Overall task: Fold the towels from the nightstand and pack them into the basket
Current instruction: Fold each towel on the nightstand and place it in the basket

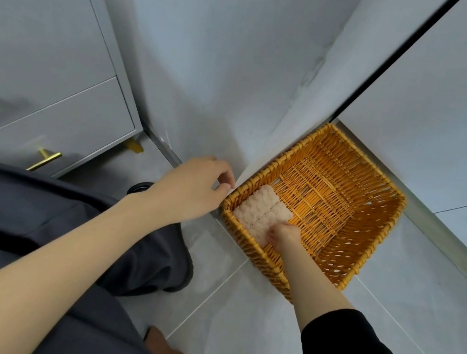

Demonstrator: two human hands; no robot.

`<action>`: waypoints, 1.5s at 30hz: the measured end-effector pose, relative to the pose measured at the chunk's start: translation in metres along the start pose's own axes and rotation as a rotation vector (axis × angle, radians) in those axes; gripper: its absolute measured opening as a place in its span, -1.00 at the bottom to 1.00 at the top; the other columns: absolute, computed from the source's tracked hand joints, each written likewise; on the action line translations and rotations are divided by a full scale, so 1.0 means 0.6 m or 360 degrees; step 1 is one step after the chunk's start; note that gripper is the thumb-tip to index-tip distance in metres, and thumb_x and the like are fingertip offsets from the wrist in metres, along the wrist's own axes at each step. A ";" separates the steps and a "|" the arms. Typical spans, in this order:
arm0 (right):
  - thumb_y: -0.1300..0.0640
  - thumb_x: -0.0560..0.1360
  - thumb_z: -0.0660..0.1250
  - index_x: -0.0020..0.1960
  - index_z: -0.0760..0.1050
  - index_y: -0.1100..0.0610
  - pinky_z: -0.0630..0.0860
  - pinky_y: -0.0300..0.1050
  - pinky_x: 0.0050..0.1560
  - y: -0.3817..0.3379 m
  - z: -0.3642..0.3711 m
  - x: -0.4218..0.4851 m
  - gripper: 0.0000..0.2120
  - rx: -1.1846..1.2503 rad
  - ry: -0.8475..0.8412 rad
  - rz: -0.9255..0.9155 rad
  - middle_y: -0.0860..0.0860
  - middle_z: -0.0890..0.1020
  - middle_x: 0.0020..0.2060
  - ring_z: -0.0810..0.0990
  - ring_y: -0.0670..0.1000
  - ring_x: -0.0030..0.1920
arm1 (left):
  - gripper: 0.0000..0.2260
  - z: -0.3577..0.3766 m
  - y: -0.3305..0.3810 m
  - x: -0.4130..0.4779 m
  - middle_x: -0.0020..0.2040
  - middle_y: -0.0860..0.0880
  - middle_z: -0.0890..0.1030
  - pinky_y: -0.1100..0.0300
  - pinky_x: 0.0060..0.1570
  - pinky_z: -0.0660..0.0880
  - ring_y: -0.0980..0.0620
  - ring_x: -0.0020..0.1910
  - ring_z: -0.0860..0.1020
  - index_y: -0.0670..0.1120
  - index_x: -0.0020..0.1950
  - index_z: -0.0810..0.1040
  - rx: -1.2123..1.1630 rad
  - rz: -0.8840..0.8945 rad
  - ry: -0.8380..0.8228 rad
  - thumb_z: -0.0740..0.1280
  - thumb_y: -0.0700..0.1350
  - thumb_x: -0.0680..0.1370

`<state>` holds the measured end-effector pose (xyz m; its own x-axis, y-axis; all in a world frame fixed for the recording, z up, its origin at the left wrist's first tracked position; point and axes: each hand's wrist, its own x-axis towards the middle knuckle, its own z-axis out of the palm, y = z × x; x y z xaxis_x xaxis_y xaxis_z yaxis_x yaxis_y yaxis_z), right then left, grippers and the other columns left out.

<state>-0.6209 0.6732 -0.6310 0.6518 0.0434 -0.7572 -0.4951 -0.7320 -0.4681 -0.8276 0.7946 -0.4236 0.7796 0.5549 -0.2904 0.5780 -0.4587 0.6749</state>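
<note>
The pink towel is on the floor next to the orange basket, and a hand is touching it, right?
No. The head view shows the pink towel inside the orange basket, not on the floor beside it. The right hand is touching it.

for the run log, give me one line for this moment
right hand on folded pink towel | towel in basket corner | left hand by basket rim

An orange woven basket (pixel 349 177), a pale pink nubbly towel (pixel 260 212) and grey gold-handled drawers (pixel 45 58) at upper left are seen.
</note>
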 end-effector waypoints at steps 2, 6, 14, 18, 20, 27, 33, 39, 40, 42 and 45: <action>0.32 0.58 0.18 0.14 0.41 0.32 0.60 0.08 0.06 -0.010 -0.014 -0.017 -0.85 -0.0012 -0.0023 -0.0017 0.26 0.55 0.09 0.59 0.19 0.07 | -0.87 -0.006 0.003 -0.006 0.06 0.01 0.53 0.14 0.09 0.49 0.07 0.03 0.50 -0.04 0.08 0.53 -0.0014 -0.0001 0.0011 0.21 -0.14 0.60; 0.24 0.63 0.12 0.15 0.38 0.20 0.53 -0.09 -0.20 -0.034 -0.043 -0.081 -0.86 0.0052 -0.0183 -0.0162 0.07 0.51 -0.15 0.50 0.02 -0.22 | -0.85 -0.019 0.009 -0.023 0.08 0.02 0.54 0.20 0.05 0.45 0.08 0.04 0.50 -0.05 0.11 0.52 -0.0055 0.0022 0.0061 0.20 -0.15 0.61; 0.15 0.61 0.21 0.13 0.55 0.05 0.57 -0.22 -0.18 -0.078 -0.089 -0.287 -0.82 -0.0549 -0.0783 -0.0721 0.02 0.63 0.09 0.63 -0.02 -0.06 | -0.83 -0.073 0.016 -0.067 0.09 0.09 0.54 0.27 -0.01 0.35 0.12 0.07 0.48 -0.03 0.16 0.53 -0.0309 0.0004 0.0285 0.20 -0.12 0.62; 0.11 0.59 0.24 0.18 0.53 0.04 0.58 -0.07 0.10 -0.104 -0.081 -0.408 -0.81 -0.0732 -0.0905 -0.1042 0.00 0.66 0.03 0.64 0.04 0.04 | -0.86 -0.128 0.016 -0.101 0.03 0.14 0.53 0.43 -0.25 0.33 0.21 -0.06 0.47 0.04 0.10 0.52 -0.0340 0.0087 0.0416 0.22 -0.11 0.61; 0.12 0.58 0.25 0.17 0.53 0.03 0.56 -0.13 0.03 -0.120 -0.072 -0.453 -0.81 -0.0682 -0.0936 -0.1208 -0.02 0.66 0.01 0.63 0.01 -0.03 | -0.88 -0.162 0.012 -0.115 -0.03 0.16 0.54 0.45 -0.29 0.33 0.21 -0.09 0.48 0.05 0.05 0.52 -0.0360 0.0113 0.0513 0.24 -0.13 0.60; 0.09 0.59 0.21 0.11 0.49 -0.04 0.53 -0.19 -0.03 -0.205 -0.020 -0.603 -0.86 -0.0691 -0.0795 -0.1947 -0.06 0.64 -0.01 0.61 -0.06 -0.09 | -0.86 -0.315 -0.018 -0.227 0.02 0.06 0.63 0.22 -0.06 0.41 0.07 0.00 0.56 0.04 0.05 0.55 -0.0444 0.0063 0.0959 0.25 -0.15 0.58; 0.09 0.56 0.24 0.08 0.50 -0.07 0.45 -0.30 -0.12 -0.285 0.059 -0.709 -0.86 -0.0608 -0.0706 -0.2313 -0.10 0.61 -0.01 0.59 -0.08 -0.09 | -0.86 -0.426 -0.053 -0.330 0.03 0.08 0.61 0.21 -0.10 0.46 0.07 -0.01 0.57 0.06 0.07 0.55 -0.0459 0.0014 0.1273 0.25 -0.13 0.58; 0.12 0.56 0.22 0.11 0.52 -0.03 0.47 -0.27 -0.18 -0.338 0.161 -0.806 -0.82 -0.0547 -0.0756 -0.2491 -0.14 0.60 -0.03 0.59 -0.08 -0.11 | -0.81 -0.501 -0.097 -0.421 0.00 0.07 0.62 0.46 -0.21 0.39 0.28 -0.14 0.52 -0.01 0.11 0.54 -0.0333 -0.0009 0.1703 0.24 -0.22 0.57; 0.11 0.56 0.22 0.10 0.52 -0.04 0.46 -0.25 -0.16 -0.342 0.180 -0.821 -0.83 -0.0547 -0.0769 -0.2520 -0.16 0.59 -0.04 0.59 -0.09 -0.11 | -0.80 -0.509 -0.108 -0.435 0.03 0.07 0.62 0.42 -0.19 0.39 0.24 -0.10 0.53 -0.01 0.13 0.54 -0.0322 -0.0031 0.1763 0.24 -0.21 0.57; 0.12 0.56 0.21 0.09 0.51 -0.06 0.44 -0.24 -0.14 -0.347 0.217 -0.847 -0.83 -0.0557 -0.0792 -0.2577 -0.20 0.58 -0.06 0.58 -0.12 -0.13 | -0.78 -0.519 -0.132 -0.456 0.07 0.07 0.60 0.39 -0.16 0.37 0.23 -0.06 0.51 -0.02 0.19 0.52 -0.0263 -0.0098 0.1850 0.23 -0.19 0.58; 0.12 0.55 0.21 0.14 0.50 -0.04 0.44 -0.21 -0.09 -0.347 0.265 -0.872 -0.80 -0.0627 -0.0816 -0.2665 -0.19 0.57 0.02 0.55 -0.15 -0.12 | -0.70 -0.521 -0.166 -0.473 0.22 0.04 0.55 0.33 -0.04 0.37 0.17 0.04 0.48 -0.07 0.33 0.48 -0.0105 -0.0231 0.1925 0.23 -0.17 0.59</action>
<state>-0.9504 0.9109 -0.2097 0.0017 0.9621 0.2727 0.6393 0.2086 -0.7401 -1.1816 0.8995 -0.1963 -0.0391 0.9023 0.4293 0.6002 -0.3223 0.7321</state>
